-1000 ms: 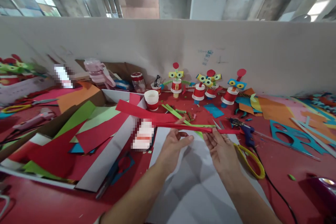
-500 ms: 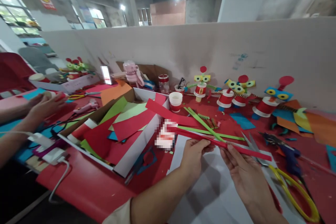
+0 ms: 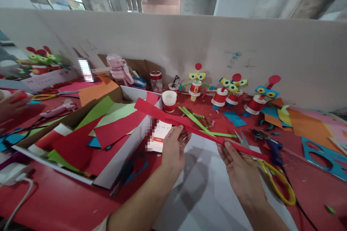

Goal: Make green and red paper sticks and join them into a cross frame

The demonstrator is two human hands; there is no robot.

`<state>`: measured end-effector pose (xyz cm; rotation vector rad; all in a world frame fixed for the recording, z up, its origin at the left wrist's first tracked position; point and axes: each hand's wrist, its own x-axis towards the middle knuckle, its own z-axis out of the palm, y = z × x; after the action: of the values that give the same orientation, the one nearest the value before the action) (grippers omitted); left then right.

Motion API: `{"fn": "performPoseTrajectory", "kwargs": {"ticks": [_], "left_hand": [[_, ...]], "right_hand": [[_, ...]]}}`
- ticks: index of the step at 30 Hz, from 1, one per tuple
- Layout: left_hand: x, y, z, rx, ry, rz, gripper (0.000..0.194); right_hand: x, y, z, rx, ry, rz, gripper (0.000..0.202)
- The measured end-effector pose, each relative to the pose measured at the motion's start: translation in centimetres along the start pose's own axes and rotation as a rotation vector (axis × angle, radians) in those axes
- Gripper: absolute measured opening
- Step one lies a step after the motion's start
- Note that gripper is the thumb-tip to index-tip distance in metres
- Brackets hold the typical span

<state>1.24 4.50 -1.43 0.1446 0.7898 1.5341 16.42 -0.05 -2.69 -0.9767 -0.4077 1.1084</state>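
Note:
A long narrow red paper strip [image 3: 204, 134] is stretched between my hands above a white sheet [image 3: 202, 187]. My left hand [image 3: 173, 149] pinches it near its left part, thumb and fingertips together. My right hand [image 3: 238, 168] grips it farther right, and the strip's end sticks out past my fingers. Beyond the strip lie green paper strips [image 3: 196, 120]. Yellow-handled scissors [image 3: 280, 184] rest just right of my right hand, blades pointing away. A phone with a lit screen [image 3: 158, 139] lies beside my left hand, partly covered by it.
At left stands a white box [image 3: 124, 151] full of coloured paper. Paper-cup figures [image 3: 219, 97] line the partition. A white cup [image 3: 169, 101], a glass jar [image 3: 156, 81] and a blue glue gun [image 3: 275, 151] are on the red table. Another person's hand [image 3: 13, 104] shows at far left.
My view has swung right, so the scene sits farther left. My hands have moved apart along the red strip, which is now stretched longer between them.

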Motion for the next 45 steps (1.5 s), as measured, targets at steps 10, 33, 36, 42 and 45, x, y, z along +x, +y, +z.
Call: {"fn": "performPoseTrajectory", "kwargs": {"ticks": [10, 33, 36, 42, 45], "left_hand": [[-2.9, -2.3, -0.1, 0.238, -0.317, -0.165, 0.026], [-2.2, -1.7, -0.1, 0.238, -0.263, -0.263, 0.014], [-2.1, -1.6, -0.1, 0.208, -0.235, -0.264, 0.01], [-2.2, -2.0, -0.2, 0.235, -0.247, -0.263, 0.015], [-1.9, -1.7, -0.1, 0.237, -0.198, -0.226, 0.013]], "right_hand": [[-1.4, 0.8, 0.9, -0.049, -0.129, -0.009, 0.013], [-0.7, -0.6, 0.3, -0.101, -0.078, 0.045, 0.026], [-0.6, -1.0, 0.3, -0.093, -0.068, 0.02, 0.024], [-0.8, -0.9, 0.2, -0.136, -0.124, 0.079, 0.024], [-0.7, -1.1, 0.1, -0.147, -0.075, 0.08, 0.026]]}}
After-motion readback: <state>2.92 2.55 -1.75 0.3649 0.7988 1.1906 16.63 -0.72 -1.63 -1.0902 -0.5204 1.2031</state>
